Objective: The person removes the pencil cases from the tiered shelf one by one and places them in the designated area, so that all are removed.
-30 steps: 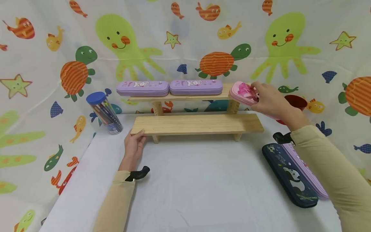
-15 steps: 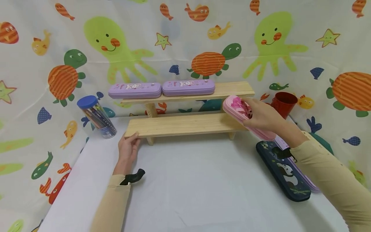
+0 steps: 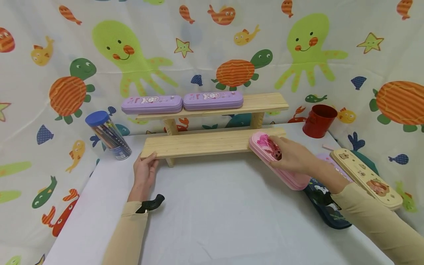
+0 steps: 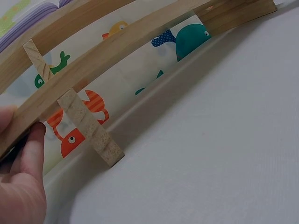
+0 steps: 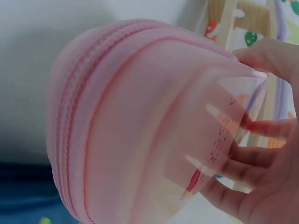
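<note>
My left hand [image 3: 144,173] grips the left end of the lower board of a two-tier wooden shelf [image 3: 205,142], thumb on top and fingers beneath. In the left wrist view the fingers of that hand [image 4: 28,172] curl under the board. At the shelf's right end, my right hand [image 3: 293,156] holds a pink pencil case [image 3: 260,147] across its sides. The case's far end overlaps the lower board in the head view, and its zipped edge fills much of the right wrist view. Two purple pencil cases [image 3: 152,104] lie end to end on the upper board.
To the right lie a dark panda pencil case [image 3: 326,206], a lilac case [image 3: 334,163] and a cream case [image 3: 367,176], partly behind my right arm. A red cup [image 3: 319,121] stands behind them. At the left stands a blue-lidded tub of pencils [image 3: 110,134].
My right hand has brought the pink pencil case down and nearer me, from the upper board's right end to the lower board's. The left hand keeps its grip; the head view has shifted slightly.
</note>
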`<state>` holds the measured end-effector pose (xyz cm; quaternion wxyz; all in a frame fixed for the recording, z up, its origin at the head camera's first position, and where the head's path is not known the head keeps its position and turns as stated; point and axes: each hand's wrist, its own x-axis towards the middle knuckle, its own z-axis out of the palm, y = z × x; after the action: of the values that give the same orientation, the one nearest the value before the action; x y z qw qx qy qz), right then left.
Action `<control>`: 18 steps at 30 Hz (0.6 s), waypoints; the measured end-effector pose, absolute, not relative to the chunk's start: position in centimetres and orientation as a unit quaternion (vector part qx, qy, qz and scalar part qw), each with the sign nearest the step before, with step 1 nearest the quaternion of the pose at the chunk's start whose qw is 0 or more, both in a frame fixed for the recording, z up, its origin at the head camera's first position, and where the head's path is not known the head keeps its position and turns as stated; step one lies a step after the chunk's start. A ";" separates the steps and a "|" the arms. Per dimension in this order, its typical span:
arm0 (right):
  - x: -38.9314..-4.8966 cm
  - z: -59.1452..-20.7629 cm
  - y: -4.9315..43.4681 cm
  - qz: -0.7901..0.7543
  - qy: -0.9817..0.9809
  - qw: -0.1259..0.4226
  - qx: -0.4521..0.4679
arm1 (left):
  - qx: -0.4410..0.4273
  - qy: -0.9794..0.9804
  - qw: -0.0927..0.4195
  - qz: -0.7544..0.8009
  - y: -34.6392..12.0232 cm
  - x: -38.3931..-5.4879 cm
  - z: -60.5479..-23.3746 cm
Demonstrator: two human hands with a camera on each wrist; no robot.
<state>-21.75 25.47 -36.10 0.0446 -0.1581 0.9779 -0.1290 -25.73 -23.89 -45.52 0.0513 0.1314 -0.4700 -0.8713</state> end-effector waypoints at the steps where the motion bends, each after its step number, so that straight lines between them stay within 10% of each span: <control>1: -21.5 -36.3 25.4 -0.132 0.978 0.048 -0.156 | 0.132 -0.472 0.052 -0.870 -23.9 -25.7 -45.6; 18: -16.9 -40.0 23.4 -0.153 0.977 0.080 -0.125 | 0.134 -0.458 0.049 -0.877 -23.8 -25.7 -45.5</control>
<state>-16.85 23.41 -40.03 0.0800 -0.1246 0.9771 -0.1530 -25.72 -23.81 -45.46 0.0495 0.1342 -0.4580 -0.8774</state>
